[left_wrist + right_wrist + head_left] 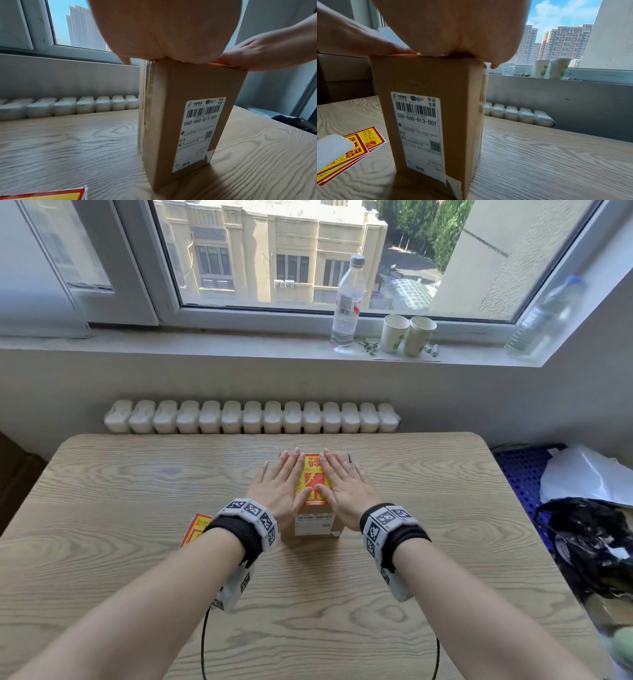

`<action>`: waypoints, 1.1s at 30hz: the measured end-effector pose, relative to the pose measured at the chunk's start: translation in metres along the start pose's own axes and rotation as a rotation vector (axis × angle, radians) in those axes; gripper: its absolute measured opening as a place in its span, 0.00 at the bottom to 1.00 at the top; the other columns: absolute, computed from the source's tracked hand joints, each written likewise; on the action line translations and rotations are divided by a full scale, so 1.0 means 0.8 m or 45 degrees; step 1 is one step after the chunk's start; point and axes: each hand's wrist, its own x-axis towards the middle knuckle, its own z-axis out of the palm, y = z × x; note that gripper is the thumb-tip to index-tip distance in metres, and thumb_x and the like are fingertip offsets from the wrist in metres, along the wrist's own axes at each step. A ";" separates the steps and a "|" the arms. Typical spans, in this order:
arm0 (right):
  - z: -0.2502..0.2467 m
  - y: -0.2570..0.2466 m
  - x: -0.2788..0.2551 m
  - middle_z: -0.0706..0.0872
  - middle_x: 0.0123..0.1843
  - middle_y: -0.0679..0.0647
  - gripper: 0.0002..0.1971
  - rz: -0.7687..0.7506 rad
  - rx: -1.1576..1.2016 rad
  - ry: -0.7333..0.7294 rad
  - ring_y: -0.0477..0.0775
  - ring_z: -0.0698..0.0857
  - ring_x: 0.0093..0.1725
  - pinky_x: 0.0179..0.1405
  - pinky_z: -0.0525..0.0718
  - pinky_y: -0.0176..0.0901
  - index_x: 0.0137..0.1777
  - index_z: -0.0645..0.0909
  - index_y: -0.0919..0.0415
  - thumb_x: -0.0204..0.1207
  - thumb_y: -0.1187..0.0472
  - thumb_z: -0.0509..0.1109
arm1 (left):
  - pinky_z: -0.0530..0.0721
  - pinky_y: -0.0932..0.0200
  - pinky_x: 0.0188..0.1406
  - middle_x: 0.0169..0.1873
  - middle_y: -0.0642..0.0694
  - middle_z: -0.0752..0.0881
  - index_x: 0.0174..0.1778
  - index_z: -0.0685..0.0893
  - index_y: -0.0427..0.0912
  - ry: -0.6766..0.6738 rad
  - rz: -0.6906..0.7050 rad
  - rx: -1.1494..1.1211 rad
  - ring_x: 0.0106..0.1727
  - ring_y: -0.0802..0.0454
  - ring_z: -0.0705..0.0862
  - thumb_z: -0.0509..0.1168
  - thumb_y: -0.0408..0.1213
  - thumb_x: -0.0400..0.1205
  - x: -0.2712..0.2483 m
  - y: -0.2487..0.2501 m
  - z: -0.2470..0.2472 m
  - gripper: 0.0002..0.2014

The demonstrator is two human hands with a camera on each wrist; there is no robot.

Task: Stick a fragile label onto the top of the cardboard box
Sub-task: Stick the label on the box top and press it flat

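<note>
A tall brown cardboard box (314,524) (171,108) (426,81) stands upright in the middle of the wooden table (137,474), a white shipping slip on its near face. On its top lies a red and yellow fragile label (314,479). My left hand (279,486) lies flat on the left part of the top, fingers straight. My right hand (346,487) lies flat on the right part in the same way. The label's middle strip shows between the two hands. In both wrist views a palm (163,33) (450,27) presses down on the box's top edge.
A stack of spare fragile labels (196,529) (356,147) lies on the table left of the box. A water bottle (347,302) and two paper cups (407,335) stand on the windowsill. A radiator (251,417) runs behind the table. Bags and a blue crate (520,470) sit at right.
</note>
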 end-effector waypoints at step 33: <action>0.013 -0.013 -0.015 0.49 0.86 0.46 0.36 -0.057 -0.067 0.276 0.46 0.45 0.85 0.83 0.36 0.49 0.83 0.46 0.52 0.76 0.39 0.29 | 0.34 0.41 0.84 0.85 0.50 0.43 0.83 0.44 0.45 0.115 0.012 -0.054 0.85 0.56 0.40 0.34 0.53 0.80 -0.018 0.001 0.008 0.34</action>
